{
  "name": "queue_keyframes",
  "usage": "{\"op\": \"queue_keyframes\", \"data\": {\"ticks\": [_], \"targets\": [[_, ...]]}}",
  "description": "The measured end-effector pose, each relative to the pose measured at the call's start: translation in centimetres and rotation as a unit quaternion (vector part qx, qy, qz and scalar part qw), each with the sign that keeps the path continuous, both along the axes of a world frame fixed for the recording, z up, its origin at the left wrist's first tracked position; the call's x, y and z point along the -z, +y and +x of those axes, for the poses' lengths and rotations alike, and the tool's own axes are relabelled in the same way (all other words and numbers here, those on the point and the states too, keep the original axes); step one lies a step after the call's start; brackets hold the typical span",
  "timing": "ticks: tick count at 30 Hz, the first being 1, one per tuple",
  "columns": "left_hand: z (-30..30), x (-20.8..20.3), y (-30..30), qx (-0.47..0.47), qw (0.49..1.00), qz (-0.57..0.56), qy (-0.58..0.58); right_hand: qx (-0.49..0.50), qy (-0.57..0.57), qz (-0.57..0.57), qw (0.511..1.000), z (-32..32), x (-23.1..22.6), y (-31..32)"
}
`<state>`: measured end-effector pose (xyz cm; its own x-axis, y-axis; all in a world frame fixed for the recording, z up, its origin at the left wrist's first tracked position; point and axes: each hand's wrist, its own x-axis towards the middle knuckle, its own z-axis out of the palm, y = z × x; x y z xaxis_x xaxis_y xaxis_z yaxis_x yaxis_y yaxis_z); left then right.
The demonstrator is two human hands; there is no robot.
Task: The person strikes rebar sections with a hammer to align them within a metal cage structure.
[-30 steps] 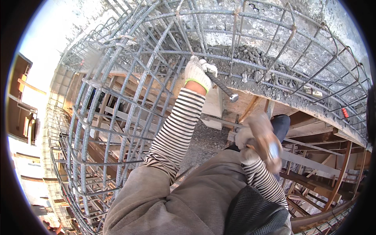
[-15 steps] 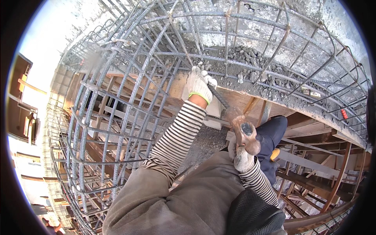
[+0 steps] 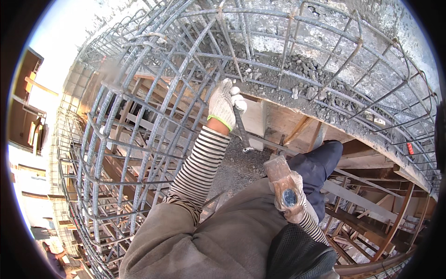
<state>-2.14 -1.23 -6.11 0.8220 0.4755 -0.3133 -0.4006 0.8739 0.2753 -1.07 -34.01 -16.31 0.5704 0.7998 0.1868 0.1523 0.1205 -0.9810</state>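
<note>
My left hand, in a white knit glove with a green cuff, is closed around a dark steel rod. The rod's flattened near end sticks out below my fist, while its far end runs toward the rubble by the bars. A worn hammer with a blocky, rust-brown head is held in my right hand, over my thigh. That hammer head is apart from the rod's end and hides most of the right glove and the handle.
Tied rebar forms a cage at the left and bends across the front. Broken concrete rubble lies along a ledge against a rough wall. Timber formwork and beams sit below. A person is at the far lower left.
The hammer has drawn back from the rod's end, down toward me. My left hand and the rod have shifted left, and the rod now points more directly toward me.
</note>
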Motion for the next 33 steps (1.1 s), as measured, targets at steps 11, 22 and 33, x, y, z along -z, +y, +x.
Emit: {"op": "queue_keyframes", "data": {"ticks": [11,22,33], "targets": [[-2.7,0.2,-5.0,0.07,0.976,-0.09,-0.184,0.027,0.059,0.016,0.998,0.7,-0.4,-2.8],[-4.0,-7.4,-15.5,0.023,0.962,-0.082,-0.26,0.335,0.096,0.0,0.937,2.9,-2.0,-3.0],[-4.6,-10.8,-22.7,0.083,0.963,-0.1,-0.238,0.213,0.155,0.11,0.958,3.3,-3.6,-4.0]]}}
